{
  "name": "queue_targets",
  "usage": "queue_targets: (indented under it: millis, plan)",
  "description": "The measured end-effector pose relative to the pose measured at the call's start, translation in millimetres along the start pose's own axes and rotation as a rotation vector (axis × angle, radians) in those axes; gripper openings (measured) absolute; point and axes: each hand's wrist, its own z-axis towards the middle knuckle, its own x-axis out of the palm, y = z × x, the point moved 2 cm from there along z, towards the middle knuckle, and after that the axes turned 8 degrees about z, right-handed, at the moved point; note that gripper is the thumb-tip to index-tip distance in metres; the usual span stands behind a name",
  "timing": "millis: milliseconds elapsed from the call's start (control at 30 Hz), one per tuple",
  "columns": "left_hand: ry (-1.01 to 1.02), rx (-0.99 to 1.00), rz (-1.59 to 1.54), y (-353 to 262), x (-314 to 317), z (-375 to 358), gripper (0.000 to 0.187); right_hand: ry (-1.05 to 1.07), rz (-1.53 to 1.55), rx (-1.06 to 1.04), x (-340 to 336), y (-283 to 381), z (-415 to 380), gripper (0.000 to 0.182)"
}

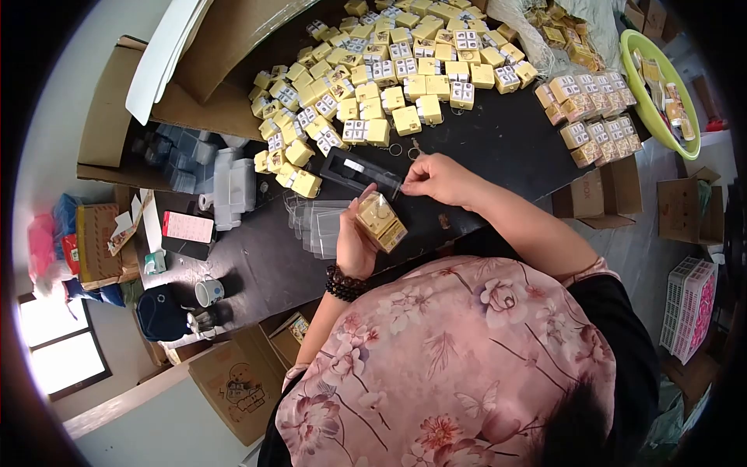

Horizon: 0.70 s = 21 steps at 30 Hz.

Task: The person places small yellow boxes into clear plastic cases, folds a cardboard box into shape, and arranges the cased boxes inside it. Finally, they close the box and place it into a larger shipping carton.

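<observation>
My left hand is closed around a small yellow box with a clear glossy front, held tilted above the table's near edge. My right hand pinches its thumb and fingertips together at the right end of a long black tray; what lies between them, if anything, is too small to make out. Inside the tray is a small white piece. Flat clear plastic sleeves are fanned out just left of the yellow box. Metal key rings lie beyond my right fingertips.
A large heap of small yellow blocks with printed white faces covers the far table. Packed boxes are stacked at right beside a green basin. Leftward are a carton, plastic cases, a phone and a cup.
</observation>
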Motion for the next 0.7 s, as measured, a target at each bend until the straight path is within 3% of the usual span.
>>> queue_targets:
  millis: [33,200,267,333,433,600,700]
  plan:
    - [0.003,-0.002,0.0,-0.3,1.1,0.4,0.055,-0.03,-0.122,0.017,1.8,-0.3,-8.4,0.018]
    - [0.047,-0.069,-0.096,-7.7,1.5,-2.3,0.056,-0.11,-0.017,0.077,8.8,-35.9,-11.2,0.017]
    - [0.024,-0.03,-0.115,-9.2,0.3,-2.6,0.056,0.012,0.401,0.201,5.6,-23.0,-28.6,0.015]
    - [-0.005,-0.011,-0.136,-7.7,2.0,-5.7,0.057,0.116,0.528,0.09,19.9,-13.5,-44.2,0.013]
    - [-0.05,0.153,-0.137,-16.9,19.2,-12.2,0.059,0.114,0.478,0.083,34.0,-3.3,-56.6,0.018]
    - [0.003,0.15,-0.216,-21.8,37.5,-19.1,0.058,0.047,0.415,0.114,32.1,-4.4,-55.1,0.024]
    - [0.145,-0.01,-0.419,-15.7,41.4,-18.5,0.059,-0.021,0.21,-0.185,29.6,-2.8,-56.7,0.031]
